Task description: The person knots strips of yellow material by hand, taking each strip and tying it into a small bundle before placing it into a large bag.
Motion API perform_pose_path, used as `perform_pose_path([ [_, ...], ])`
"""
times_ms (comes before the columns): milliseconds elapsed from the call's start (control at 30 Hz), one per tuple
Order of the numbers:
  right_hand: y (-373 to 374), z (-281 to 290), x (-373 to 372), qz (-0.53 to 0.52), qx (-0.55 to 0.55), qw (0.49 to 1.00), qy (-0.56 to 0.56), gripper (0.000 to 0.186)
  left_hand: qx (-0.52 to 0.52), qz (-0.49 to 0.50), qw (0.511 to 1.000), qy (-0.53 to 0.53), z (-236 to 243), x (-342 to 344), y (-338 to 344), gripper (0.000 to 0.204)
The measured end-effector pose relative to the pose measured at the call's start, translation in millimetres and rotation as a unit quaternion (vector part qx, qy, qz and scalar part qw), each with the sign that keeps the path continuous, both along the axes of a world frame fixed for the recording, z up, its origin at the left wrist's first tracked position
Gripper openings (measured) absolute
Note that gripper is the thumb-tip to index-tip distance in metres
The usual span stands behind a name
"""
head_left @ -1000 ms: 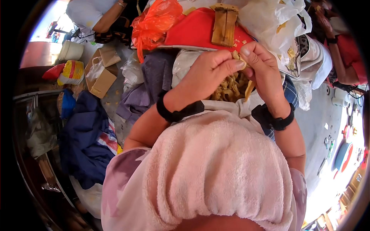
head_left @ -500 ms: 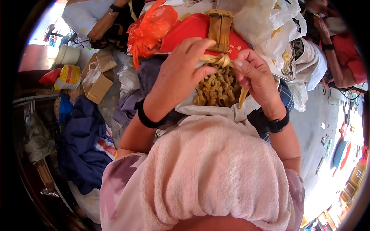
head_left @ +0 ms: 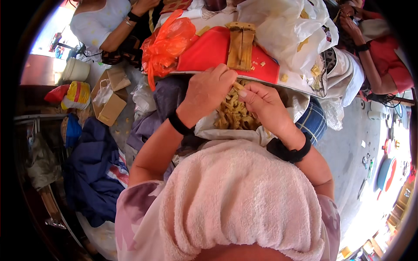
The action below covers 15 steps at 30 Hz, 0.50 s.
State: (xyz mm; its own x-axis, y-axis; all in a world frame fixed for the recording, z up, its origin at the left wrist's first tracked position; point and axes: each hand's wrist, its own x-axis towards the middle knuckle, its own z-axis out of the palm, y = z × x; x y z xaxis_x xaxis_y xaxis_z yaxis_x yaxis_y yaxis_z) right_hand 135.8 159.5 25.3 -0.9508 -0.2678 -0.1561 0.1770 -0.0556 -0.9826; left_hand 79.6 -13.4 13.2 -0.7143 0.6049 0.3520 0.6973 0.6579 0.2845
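My left hand [head_left: 211, 88] is closed, its fingers curled at one end of a yellowish, pliable strip [head_left: 238, 86]. Pinched between thumb and forefinger, the strip's other side is in my right hand [head_left: 264, 104]. The two hands nearly meet, and only a short piece shows between them. Just below lies a heap of yellow-brown knotted strips [head_left: 236, 114] in an open whitish sack [head_left: 213, 131] on my lap. My right hand partly covers that heap. Beyond my hands, a bamboo-coloured wooden block with a slit [head_left: 241, 47] rests on a red sheet [head_left: 203, 52].
The sheet lies on a pale tray-like table [head_left: 300, 85] with scattered yellow bits. An orange-red plastic bag [head_left: 170, 43] and a white plastic bag [head_left: 296, 30] sit on it. Other people work at far left and far right. A cardboard box [head_left: 109, 98] stands on the floor.
My left hand has gone from spread fingers to closed, and both hands have come together, lower in view. The loose knot seen between them is now mostly hidden.
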Motion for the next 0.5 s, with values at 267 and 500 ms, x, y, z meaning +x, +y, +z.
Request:
perform_pose_path([
  [267,5.6,20.2,-6.1,-0.05,-0.074,0.996,-0.028,0.02,0.278,0.02,0.939,-0.203,0.3,-4.5,3.3,0.028],
  [500,-5.1,3.6,-12.4,0.032,-0.342,0.927,-0.153,0.017,0.506,-0.051,0.666,-0.546,11.8,22.9,23.7,0.039],
])
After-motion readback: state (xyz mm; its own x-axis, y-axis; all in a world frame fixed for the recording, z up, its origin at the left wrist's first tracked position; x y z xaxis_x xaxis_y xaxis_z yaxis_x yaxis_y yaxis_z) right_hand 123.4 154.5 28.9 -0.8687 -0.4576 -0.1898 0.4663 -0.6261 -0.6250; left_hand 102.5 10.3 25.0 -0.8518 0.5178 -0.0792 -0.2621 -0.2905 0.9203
